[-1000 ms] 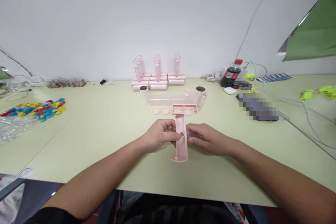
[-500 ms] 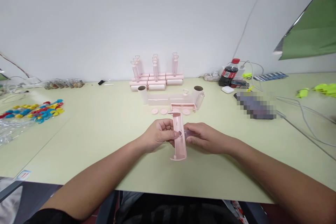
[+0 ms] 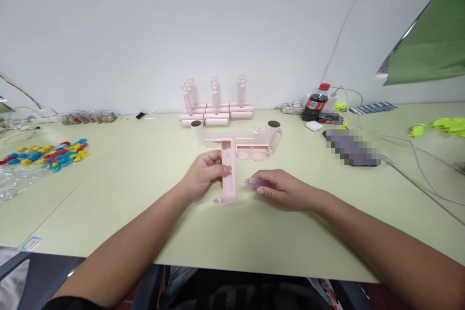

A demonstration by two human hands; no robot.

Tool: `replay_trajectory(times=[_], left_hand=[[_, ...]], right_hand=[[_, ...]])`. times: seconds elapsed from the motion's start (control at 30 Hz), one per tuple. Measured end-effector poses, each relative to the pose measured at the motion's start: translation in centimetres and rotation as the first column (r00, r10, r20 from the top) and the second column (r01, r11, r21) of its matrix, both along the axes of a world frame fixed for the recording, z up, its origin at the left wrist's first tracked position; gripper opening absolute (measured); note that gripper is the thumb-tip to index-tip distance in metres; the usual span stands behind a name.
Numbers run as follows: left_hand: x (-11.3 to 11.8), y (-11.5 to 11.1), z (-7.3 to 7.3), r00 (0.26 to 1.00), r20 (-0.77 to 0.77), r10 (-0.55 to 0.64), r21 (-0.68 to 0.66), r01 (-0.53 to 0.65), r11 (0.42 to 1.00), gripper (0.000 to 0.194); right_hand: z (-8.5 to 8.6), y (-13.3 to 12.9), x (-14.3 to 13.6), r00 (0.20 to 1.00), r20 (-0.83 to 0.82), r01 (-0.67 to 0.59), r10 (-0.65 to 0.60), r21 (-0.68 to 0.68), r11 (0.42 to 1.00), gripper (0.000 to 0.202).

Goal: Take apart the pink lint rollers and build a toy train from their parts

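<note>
My left hand (image 3: 205, 174) grips a pink trough-shaped plastic shell (image 3: 228, 186) near its middle, thumb on the inside. The shell stands lengthwise, its hollow side partly toward me. To its right, my right hand (image 3: 285, 190) is closed round a clear plastic tube handle (image 3: 252, 183), whose narrow end points at the shell. A gap separates handle and shell. Beyond them lie pink discs (image 3: 256, 156), another pink shell (image 3: 253, 148), a clear handle (image 3: 276, 140) standing at a tilt, and two white rolls, one at the left (image 3: 198, 134) and one at the right (image 3: 273, 127).
Several pink rollers with upright heart-ringed handles (image 3: 215, 99) stand by the wall. Right of them are a cola bottle (image 3: 316, 103), a white case (image 3: 314, 126), a blurred dark object (image 3: 350, 147) and cables. Colourful plastic pieces (image 3: 67, 153) lie at the left.
My left hand has moved left and slightly away from me with the shell. The handle's narrow end, at the shell's hole before, is now apart from it; my right hand has barely moved.
</note>
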State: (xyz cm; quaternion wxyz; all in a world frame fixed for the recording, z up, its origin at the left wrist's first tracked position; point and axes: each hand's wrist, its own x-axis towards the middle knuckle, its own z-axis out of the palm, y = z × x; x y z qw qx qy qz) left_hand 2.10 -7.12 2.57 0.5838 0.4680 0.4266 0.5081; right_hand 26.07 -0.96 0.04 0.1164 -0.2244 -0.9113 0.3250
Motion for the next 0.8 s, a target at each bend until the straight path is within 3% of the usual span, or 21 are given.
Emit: replay_trajectory(times=[0.07,0.13,0.2,0.27,0.37,0.47,0.57,0.67,0.8], left_hand=[[-1.6,0.4,1.2,0.975,-0.154,0.161,0.104,-0.146,0.984,0.019],[-3.2,0.9,2.2,0.878,-0.368,0.305,0.241,-0.227,0.944,0.018],[-4.4,1.7,2.9,0.676,-0.612,0.409,0.382,-0.200,0.902,0.018],[-5.0,3.0,2.9,0.395,-0.805,0.442,0.453,-0.072,0.889,0.017],[-5.3,5.3,2.2,0.019,-0.919,0.393,0.392,0.140,0.909,0.021],[-5.1,7.5,1.4,-0.213,-0.921,0.326,0.264,0.275,0.925,0.025],[-4.8,8.7,1.0,-0.314,-0.898,0.309,0.195,0.345,0.918,0.021],[-4.6,9.2,0.7,-0.335,-0.893,0.301,0.165,0.380,0.910,0.017],[-4.0,9.4,0.0,-0.344,-0.895,0.282,0.122,0.419,0.899,0.014]], right_hand=[[-0.2,-0.1,-0.2,1.000,0.016,0.022,-0.022,0.044,0.999,0.032],[-0.8,-0.5,-0.8,1.000,-0.007,0.030,-0.030,0.128,0.991,0.029],[-1.5,-1.2,-2.0,0.999,-0.054,0.009,0.004,0.230,0.973,0.028],[-2.3,-2.0,-3.6,0.997,-0.044,-0.042,0.060,0.322,0.946,0.027],[-2.9,-2.8,-6.7,0.994,0.088,-0.091,0.060,0.401,0.912,0.034],[-3.0,-2.3,-10.0,0.988,0.150,-0.040,-0.026,0.421,0.906,0.046],[-2.9,-0.9,-12.4,0.982,0.156,0.034,-0.110,0.424,0.905,0.053],[-2.8,0.1,-13.4,0.975,0.172,0.058,-0.139,0.409,0.911,0.052],[-2.2,-0.3,-13.2,0.979,0.181,0.009,-0.089,0.401,0.916,0.045]])
